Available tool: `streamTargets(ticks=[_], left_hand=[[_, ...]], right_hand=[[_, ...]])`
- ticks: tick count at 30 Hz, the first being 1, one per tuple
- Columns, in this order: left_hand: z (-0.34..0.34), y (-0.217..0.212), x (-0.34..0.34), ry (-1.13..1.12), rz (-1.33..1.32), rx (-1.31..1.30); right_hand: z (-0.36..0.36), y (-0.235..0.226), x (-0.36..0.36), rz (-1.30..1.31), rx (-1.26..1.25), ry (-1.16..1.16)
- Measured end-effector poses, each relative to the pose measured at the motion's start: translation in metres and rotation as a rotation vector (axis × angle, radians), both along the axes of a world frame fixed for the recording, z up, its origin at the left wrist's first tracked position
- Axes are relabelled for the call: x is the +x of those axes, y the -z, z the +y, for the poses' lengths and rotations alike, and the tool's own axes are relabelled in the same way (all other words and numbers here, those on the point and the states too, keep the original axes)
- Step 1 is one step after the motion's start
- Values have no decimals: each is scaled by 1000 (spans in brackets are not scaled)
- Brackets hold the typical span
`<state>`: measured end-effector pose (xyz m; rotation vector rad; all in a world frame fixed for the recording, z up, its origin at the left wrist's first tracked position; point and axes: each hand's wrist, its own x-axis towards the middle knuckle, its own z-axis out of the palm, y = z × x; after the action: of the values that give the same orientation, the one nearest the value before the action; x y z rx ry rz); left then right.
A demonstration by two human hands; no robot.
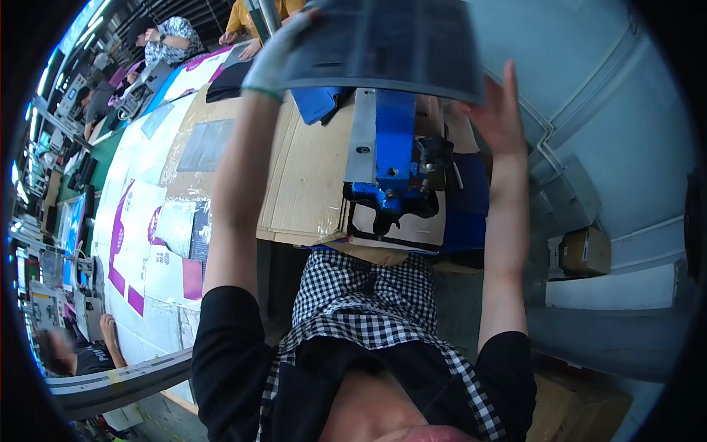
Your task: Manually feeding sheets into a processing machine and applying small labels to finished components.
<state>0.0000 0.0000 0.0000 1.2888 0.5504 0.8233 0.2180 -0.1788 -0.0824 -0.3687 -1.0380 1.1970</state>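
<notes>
A large dark rectangular sheet (pixel 383 48), smeared by motion, is raised above the far end of the bench. My left hand (pixel 283 55), in a pale glove, is closed on its left edge, the fingers partly hidden. Beside the sheet's lower right corner is my bare right hand (pixel 501 110), fingers stretched upward and the thumb toward the corner; whether it touches is hard to tell. Beneath the sheet stands a blue metal machine (pixel 395 140) with a steel plate (pixel 361 140) along its left side and dark knobs. A blue piece (pixel 317 104) lies left of the machine.
Cardboard (pixel 302 184) covers the bench left of the machine. A long table (pixel 158 228) with white and magenta printed sheets runs along the left, with several people around it. A metal rail (pixel 132 383) crosses the lower left. A cardboard box (pixel 585 250) sits by the right wall.
</notes>
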Motion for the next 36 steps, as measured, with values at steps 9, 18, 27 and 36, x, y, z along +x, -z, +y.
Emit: streamTargets(ticks=[9,18,27,36], left_hand=[[18,23,84,441,49,84],[81,110,45,465,3,-197],[62,137,37,268,276,-235],[86,139,-12,135,190,-326]], right_hand=[[-75,-3,48,271,-154,779],[-39,103,68,384,-292,553],[5,136,53,246,-401,406],[-10,44,-20,-176,-429,813]])
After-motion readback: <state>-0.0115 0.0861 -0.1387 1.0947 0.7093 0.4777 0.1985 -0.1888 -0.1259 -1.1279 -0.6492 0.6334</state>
